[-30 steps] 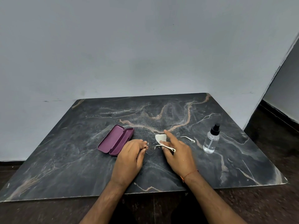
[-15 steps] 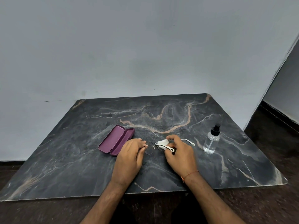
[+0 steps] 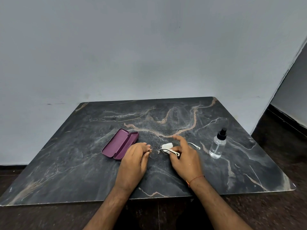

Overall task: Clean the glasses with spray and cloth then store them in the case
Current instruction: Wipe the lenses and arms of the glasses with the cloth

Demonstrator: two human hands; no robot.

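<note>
Head view shows one dark marble table [image 3: 66,163] filling the lower half of the frame. Near the middle lie one pair of glasses [image 3: 153,152]. One left hand [image 3: 132,161] pinches the left end of the frame, fingers closed on it. One right hand [image 3: 184,158] presses one small white cloth [image 3: 167,146] on the lens beside it, thumb and fingers closed on the cloth, with the first finger sticking out. One white arm of the glasses crosses over this hand; the other pokes out to the right.

The step looks like wiping a lens. I think the other lens may need a wipe next, with a soft rub so the thin frame does not bend. After that the arms must fold shut.

One purple case [image 3: 120,143] lies open, just left of the left hand. One clear spray bottle [image 3: 217,144] with a black top stands at middle right, well apart from the hands.
</note>
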